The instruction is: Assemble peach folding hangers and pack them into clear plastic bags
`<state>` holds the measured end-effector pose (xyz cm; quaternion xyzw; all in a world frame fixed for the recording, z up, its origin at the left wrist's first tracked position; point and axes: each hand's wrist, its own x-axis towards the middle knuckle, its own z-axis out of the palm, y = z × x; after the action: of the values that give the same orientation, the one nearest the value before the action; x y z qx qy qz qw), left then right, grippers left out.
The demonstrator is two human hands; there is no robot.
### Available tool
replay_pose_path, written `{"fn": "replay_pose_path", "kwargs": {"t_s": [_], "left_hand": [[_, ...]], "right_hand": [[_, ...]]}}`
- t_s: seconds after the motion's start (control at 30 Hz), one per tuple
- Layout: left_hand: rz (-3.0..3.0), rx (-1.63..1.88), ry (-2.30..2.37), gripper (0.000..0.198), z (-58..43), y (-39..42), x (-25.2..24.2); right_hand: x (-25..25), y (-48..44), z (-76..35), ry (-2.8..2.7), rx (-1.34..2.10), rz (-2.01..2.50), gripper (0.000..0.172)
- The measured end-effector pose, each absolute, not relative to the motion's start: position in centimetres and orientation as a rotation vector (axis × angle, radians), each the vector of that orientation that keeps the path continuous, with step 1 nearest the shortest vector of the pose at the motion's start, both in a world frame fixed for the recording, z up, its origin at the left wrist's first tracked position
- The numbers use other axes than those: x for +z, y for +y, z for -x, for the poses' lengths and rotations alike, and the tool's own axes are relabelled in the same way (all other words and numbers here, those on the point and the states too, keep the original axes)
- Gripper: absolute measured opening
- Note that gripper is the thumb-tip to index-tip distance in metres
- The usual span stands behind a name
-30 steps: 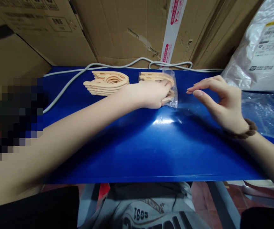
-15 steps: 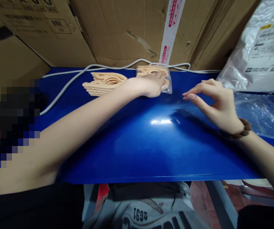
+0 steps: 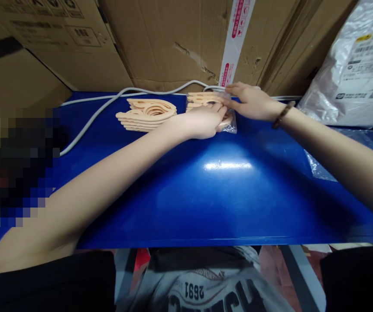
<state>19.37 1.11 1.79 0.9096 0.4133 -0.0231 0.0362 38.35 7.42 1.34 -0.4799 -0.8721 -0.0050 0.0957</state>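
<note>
My left hand lies over a clear plastic bag that holds peach-coloured flat pieces; its fingers stretch across the top. From the other side, my right hand meets the bag's right edge, fingers stretched out and thumb apart from them. Part of the bag is hidden under both hands. Just left of it, a loose stack of similar peach-coloured curved pieces, with cut-out openings, sits on the blue table.
A white cable runs along the back of the table. Behind it stand cardboard boxes. At the right are a white plastic parcel with labels and a flat clear plastic sheet.
My right hand has moved left and away from me, from above the table to the bag's right edge. My left hand has stayed on the bag, shifting only slightly.
</note>
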Motion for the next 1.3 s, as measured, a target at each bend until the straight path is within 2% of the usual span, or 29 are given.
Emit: {"fn": "replay_pose_path", "kwargs": {"t_s": [0.1,0.27,0.63,0.77,0.93,1.17,1.3], "left_hand": [[-2.771,-0.02,1.234,0.068,-19.1,1.2,1.4],[-2.769,0.065,1.438,0.061,-19.1,0.2,1.1],[-2.731,0.078,1.487,0.06,-19.4,0.2,1.0],[-2.732,0.057,1.508,0.059,-19.6,0.3,0.7],[-2.742,0.088,1.51,0.06,-20.1,0.4,0.7],[-2.673,0.084,1.555,0.063,-20.6,0.4,0.7],[-2.738,0.299,1.529,0.064,-20.1,-0.3,-0.1]], "right_hand": [[0.7,9.7,-36.8,-2.613,-0.001,1.47,0.029],[0.6,12.5,-36.0,-2.612,0.029,1.614,0.037],[0.8,13.3,-33.0,-2.361,-0.142,1.846,0.039],[0.8,12.1,-32.6,-2.265,-0.155,1.874,0.033],[3.0,9.7,-34.3,-2.194,-0.157,1.803,0.034],[5.5,1.5,-42.3,-2.301,-0.154,1.781,0.012],[4.5,-4.9,-50.6,-2.208,-0.052,1.347,0.033]]}}
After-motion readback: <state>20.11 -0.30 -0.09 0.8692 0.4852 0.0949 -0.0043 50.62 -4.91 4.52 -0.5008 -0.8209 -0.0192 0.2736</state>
